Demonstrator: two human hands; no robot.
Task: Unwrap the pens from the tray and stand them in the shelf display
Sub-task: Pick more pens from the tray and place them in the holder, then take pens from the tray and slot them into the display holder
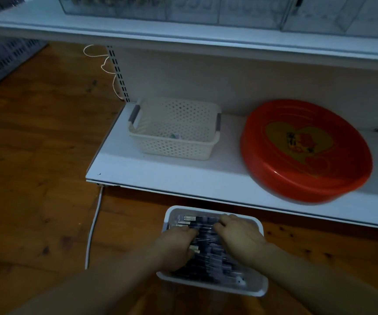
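A brown wooden plank floor (36, 155) is seen in dim light, with a white metal shelving unit standing on it. On the bottom shelf (160, 173) a cream perforated basket (174, 130) with grey handles is set at the left, and a round red plastic tray (306, 151) with a yellow heart motif lies well apart at the right. Characters are printed inside the heart, but they cannot be read. Clear display compartments (183, 7) are lined up on the upper shelf. A grey slotted crate (4, 57) is seen at the far left, and a white cable (92, 230) is laid along the floor.

A white rectangular tray (258, 289) is placed on the floor just before the shelf, filled with dark wrapped pens (206, 264); small pale labels on them are too blurred to be read. The left hand (176, 246) and the right hand (240, 237) are both lowered onto the pens with fingers curled; whether pens are actually gripped cannot be told.
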